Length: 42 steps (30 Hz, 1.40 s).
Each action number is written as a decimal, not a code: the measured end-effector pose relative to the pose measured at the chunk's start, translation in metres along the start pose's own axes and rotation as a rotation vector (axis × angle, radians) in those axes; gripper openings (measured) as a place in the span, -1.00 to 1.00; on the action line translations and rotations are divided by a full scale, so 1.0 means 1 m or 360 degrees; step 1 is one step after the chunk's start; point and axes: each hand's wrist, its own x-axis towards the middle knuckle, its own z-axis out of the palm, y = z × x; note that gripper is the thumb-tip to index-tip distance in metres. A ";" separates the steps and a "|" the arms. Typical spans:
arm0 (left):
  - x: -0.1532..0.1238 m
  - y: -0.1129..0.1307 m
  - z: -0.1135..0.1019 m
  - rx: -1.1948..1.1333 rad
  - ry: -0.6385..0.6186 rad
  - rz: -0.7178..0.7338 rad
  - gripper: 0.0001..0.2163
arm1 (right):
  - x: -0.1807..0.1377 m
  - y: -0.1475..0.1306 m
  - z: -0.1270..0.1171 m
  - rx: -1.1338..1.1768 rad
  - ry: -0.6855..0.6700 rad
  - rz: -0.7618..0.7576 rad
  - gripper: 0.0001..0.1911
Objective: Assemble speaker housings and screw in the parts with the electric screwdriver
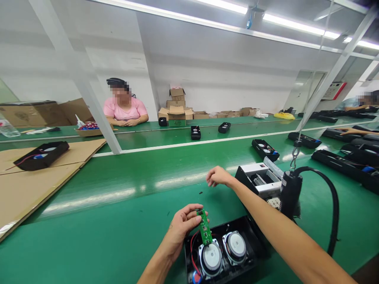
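Two speakers (211, 259) sit in a black case (250, 252) just below our left hand (182, 225), so that part looks done. Its fingers grip a green board (204, 228), not in the case yet. Our right hand (218, 176) is open, holding nothing.

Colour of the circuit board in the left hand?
Green: the circuit board in the left hand shows best in the head view.

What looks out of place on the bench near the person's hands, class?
A small dark speck lies loose on the green bench, just left of the right hand; too small to identify, it looks stray.
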 end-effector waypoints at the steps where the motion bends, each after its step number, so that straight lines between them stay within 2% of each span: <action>1: 0.000 -0.001 0.000 0.0008 -0.0002 -0.0003 -0.46 | -0.005 0.002 0.006 -0.0002 -0.0078 -0.0002 -0.84; 3: 0.001 -0.003 -0.002 0.0025 0.0004 -0.0006 -0.47 | -0.013 0.005 0.018 0.0007 -0.0142 -0.0045 -0.84; 6: 0.001 -0.004 -0.003 0.0052 0.0037 0.0005 -0.49 | -0.018 0.004 0.025 0.0062 0.0008 -0.0184 -0.85; 9: 0.001 -0.005 -0.003 0.0074 0.0061 0.0026 -0.49 | -0.018 0.000 0.018 0.0160 0.0229 -0.0304 -0.83; 13: 0.004 -0.008 -0.005 0.0090 0.0078 0.0052 -0.48 | -0.022 0.003 0.007 0.0372 0.0329 -0.0358 -0.84; 19: 0.011 -0.015 -0.010 0.0163 0.0129 0.0131 -0.48 | -0.044 0.013 -0.002 0.0876 0.0263 -0.0358 -0.76; 24: 0.010 -0.016 -0.009 0.0187 0.0156 0.0147 -0.48 | -0.058 0.003 -0.013 0.1077 0.0141 -0.0363 -0.70; 28: 0.009 -0.014 -0.010 0.0199 0.0150 0.0157 -0.50 | -0.077 -0.011 -0.014 0.0941 0.0011 -0.0333 -0.73; 32: 0.007 -0.011 -0.009 0.0218 0.0084 0.0173 -0.54 | -0.121 -0.021 -0.001 0.0581 -0.0383 -0.0276 -0.78; 34: 0.006 -0.008 -0.007 0.0236 0.0027 0.0209 -0.55 | -0.147 -0.024 0.008 0.0437 -0.0486 -0.0245 -0.78; 39: -0.010 0.010 0.009 0.0408 -0.0077 0.0310 -0.55 | -0.199 -0.023 0.012 0.0284 -0.0243 -0.0258 -0.81; 42: -0.035 0.022 0.017 0.0805 -0.0090 0.0365 -0.44 | -0.221 -0.018 0.007 0.0113 -0.0135 -0.0355 -0.77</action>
